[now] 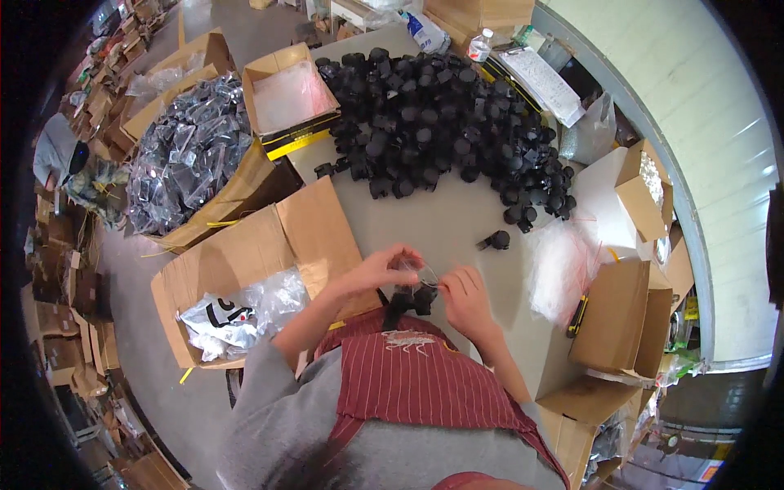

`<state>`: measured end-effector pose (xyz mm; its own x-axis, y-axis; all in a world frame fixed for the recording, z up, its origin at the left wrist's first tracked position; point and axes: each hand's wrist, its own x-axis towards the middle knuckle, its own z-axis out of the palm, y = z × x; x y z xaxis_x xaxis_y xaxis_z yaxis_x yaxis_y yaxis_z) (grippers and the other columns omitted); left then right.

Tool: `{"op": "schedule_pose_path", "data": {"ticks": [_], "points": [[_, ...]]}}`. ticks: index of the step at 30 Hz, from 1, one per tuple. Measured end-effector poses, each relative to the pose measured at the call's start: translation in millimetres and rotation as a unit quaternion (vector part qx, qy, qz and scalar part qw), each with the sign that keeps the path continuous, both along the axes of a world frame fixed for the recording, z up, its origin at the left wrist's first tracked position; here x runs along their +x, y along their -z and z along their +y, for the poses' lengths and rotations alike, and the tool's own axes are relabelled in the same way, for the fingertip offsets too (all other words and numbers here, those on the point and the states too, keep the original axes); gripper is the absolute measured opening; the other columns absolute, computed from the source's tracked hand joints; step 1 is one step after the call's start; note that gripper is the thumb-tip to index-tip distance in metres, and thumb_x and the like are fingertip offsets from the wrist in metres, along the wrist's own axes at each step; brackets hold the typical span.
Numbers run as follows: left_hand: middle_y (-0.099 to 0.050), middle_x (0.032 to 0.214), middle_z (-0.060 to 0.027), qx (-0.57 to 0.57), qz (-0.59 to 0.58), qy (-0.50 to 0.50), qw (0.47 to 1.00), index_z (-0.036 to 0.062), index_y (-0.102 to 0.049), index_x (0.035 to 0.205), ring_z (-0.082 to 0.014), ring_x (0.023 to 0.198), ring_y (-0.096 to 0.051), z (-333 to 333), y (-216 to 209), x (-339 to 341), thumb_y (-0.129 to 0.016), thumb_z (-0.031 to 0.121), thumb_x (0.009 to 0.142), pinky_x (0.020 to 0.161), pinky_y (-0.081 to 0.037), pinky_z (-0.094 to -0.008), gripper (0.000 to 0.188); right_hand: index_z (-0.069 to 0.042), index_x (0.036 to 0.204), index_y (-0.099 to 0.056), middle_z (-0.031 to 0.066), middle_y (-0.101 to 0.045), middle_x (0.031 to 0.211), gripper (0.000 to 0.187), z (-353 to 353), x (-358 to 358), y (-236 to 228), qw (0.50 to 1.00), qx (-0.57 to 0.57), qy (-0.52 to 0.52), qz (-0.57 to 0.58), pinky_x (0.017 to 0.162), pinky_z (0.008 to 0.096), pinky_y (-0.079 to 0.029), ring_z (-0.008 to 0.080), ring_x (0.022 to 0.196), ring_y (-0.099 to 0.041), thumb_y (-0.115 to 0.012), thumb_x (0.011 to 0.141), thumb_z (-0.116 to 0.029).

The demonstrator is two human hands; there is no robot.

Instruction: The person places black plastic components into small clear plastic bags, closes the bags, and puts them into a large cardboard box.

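My left hand point(385, 271) and my right hand point(467, 299) meet at the table's near edge, in front of the maroon striped apron. Between their pinched fingers is a small clear plastic bag point(428, 278), its mouth showing as a pale loop. Right below the bag are black plastic parts point(412, 301), partly hidden by the left hand; I cannot tell whether they touch the bag. A large heap of similar black parts point(425, 122) covers the far table. One black part point(496, 240) lies apart, nearer me. To the right of my right hand lies a spread of clear bags point(559, 269) with red edges.
At left stand a carton of bagged black parts point(192, 155) and an open box with plastic waste point(237, 253). A box of clear bags point(286, 91) sits at the heap's left. On the right are a box cutter point(577, 316), an open carton point(622, 318) and a curved pale wall point(694, 122).
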<state>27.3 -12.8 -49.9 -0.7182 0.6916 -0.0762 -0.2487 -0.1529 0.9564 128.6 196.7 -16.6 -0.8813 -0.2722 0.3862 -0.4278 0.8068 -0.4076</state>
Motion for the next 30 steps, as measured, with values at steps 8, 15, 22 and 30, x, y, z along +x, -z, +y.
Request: {"op": "schedule_pose_path", "data": {"ticks": [8,15,22,30], "points": [[-0.068,0.092,-0.0031,-0.082,0.062,-0.014,0.995,0.0022,-0.063,0.101,-0.0110,0.092,-0.062,6.0,0.8,29.0,-0.070,0.006,0.087,0.084,-0.049,-0.0269,0.016,-0.006,0.092,-0.062,0.0106,-0.063,0.096,0.015,13.6,6.6,-7.8,0.995,-0.057,-0.022,-0.074,0.083,0.0415,-0.046,0.0327,0.092,-0.059,-0.070,0.080,-0.010],[-0.070,0.092,-0.0059,-0.086,0.011,-0.012,0.996,-0.0009,-0.066,0.101,-0.0116,0.087,-0.065,2.1,13.3,22.2,-0.069,0.008,0.089,0.080,-0.052,-0.0281,0.015,-0.007,0.085,-0.066,0.0085,-0.066,0.095,0.010,11.1,22.0,-1.6,0.988,-0.105,0.067,-0.091,0.081,0.0397,-0.048,0.0301,0.088,-0.062,-0.071,0.082,-0.015],[-0.071,0.084,-0.0064,-0.214,0.140,0.013,0.967,0.0019,-0.068,0.095,-0.0100,0.077,-0.066,9.8,-26.1,32.2,-0.069,0.015,0.088,0.071,-0.052,-0.0267,0.014,-0.007,0.087,-0.067,0.0068,-0.066,0.091,0.010,7.7,20.9,12.2,0.995,-0.099,0.003,-0.032,0.074,0.0402,-0.050,0.0303,0.084,-0.063,-0.069,0.082,-0.017],[-0.071,0.086,-0.0109,-0.252,0.318,0.018,0.914,0.0063,-0.067,0.094,-0.0247,0.078,-0.070,19.2,-24.4,39.0,-0.067,0.015,0.086,0.068,-0.054,-0.0357,0.013,-0.008,0.099,-0.063,0.0111,-0.065,0.091,0.015,-1.8,36.6,8.0,0.970,-0.144,0.093,-0.170,0.071,0.0420,-0.050,0.0330,0.083,-0.062,-0.065,0.087,-0.018]]}}
